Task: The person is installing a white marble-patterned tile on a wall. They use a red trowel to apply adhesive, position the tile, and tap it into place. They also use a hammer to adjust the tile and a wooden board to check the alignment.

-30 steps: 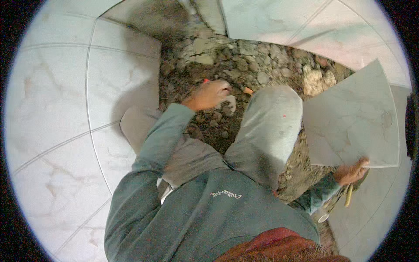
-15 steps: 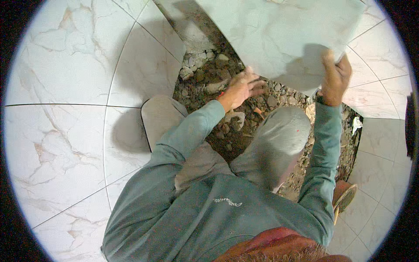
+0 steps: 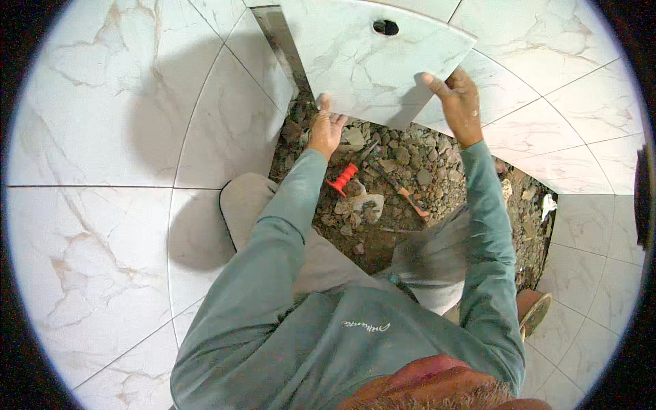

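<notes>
Both hands now grip the marble-patterned floor tile (image 3: 372, 65), which sits higher in the frame, at top centre, over the rubble bed (image 3: 410, 171). The left hand (image 3: 326, 130), earlier spread on the stones, holds the tile's lower-left edge; the right hand (image 3: 459, 102) clasps its lower-right edge. A red-handled tool (image 3: 344, 179) shows mid-frame.

You are kneeling on a floor that is being tiled, a building or renovation site indoors. Glossy white marble-look floor tiles (image 3: 102, 205) spread to the left of your left hand (image 3: 326, 133) and beyond your right hand (image 3: 459, 102). Just below both hands lies an open patch of rubble (image 3: 410, 157) and bare earth. A red-handled tool (image 3: 344, 179) and a trowel (image 3: 403, 191) lie among the stones.
</notes>
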Demonstrator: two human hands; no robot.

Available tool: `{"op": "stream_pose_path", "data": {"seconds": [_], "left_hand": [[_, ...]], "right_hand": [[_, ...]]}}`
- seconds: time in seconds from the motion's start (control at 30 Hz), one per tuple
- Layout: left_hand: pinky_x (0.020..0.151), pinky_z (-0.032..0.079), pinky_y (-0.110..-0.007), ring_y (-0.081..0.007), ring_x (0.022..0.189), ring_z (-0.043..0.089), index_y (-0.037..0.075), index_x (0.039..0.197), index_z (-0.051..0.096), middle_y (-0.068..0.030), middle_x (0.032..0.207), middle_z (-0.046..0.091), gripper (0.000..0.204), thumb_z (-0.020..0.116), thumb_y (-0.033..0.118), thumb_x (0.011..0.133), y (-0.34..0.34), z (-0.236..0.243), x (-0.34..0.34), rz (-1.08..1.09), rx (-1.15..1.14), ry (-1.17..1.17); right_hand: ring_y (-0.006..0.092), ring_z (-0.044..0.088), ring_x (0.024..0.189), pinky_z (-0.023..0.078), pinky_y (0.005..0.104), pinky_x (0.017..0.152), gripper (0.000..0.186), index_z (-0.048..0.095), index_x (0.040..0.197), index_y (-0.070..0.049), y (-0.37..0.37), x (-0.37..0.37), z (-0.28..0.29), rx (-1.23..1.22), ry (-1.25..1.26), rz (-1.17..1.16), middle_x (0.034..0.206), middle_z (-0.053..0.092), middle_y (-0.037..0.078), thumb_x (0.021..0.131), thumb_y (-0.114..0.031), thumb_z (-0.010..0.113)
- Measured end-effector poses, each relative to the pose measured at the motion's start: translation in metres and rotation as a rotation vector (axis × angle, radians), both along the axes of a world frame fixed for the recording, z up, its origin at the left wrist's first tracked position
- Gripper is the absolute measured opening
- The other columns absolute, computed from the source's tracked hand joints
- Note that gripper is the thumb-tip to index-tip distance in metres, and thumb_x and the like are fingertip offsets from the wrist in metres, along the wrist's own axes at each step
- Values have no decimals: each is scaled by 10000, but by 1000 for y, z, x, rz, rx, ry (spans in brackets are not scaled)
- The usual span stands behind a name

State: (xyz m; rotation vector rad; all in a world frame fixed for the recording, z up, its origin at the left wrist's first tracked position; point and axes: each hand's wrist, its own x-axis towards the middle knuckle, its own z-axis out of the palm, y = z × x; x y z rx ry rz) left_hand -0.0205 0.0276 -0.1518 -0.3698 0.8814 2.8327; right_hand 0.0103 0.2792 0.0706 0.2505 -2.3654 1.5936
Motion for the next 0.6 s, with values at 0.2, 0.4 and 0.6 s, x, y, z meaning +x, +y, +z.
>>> {"op": "stream_pose_path", "data": {"seconds": [0.2, 0.4, 0.6], "left_hand": [[1207, 262, -494, -328, 1442, 318, 52, 1515, 294, -138, 1525, 366, 954, 745, 549, 836, 7, -36, -26, 43, 47, -138], [1145, 259, -664, -351, 1456, 274, 152, 1531, 281, -121, 1561, 312, 939, 745, 567, 828, 26, -24, -36, 64, 14, -130], [1093, 258, -751, -370, 1467, 228, 149, 1541, 263, -81, 1594, 255, 919, 736, 537, 856, 23, -49, -48, 100, 45, -111]], "right_hand": [[182, 644, 1002, 494, 331, 895, 353, 657, 1173, -10, 2, -11, -33, -31, -75, -11, 1111, 717, 102, 915, -243, 720], [196, 653, 877, 506, 346, 782, 344, 660, 1044, -4, -1, -28, -35, 156, -50, -125, 946, 717, 140, 897, -308, 731], [312, 621, 607, 474, 428, 585, 451, 561, 816, 16, -1, -39, -47, 380, 115, -177, 665, 616, 191, 913, -397, 712]]}}
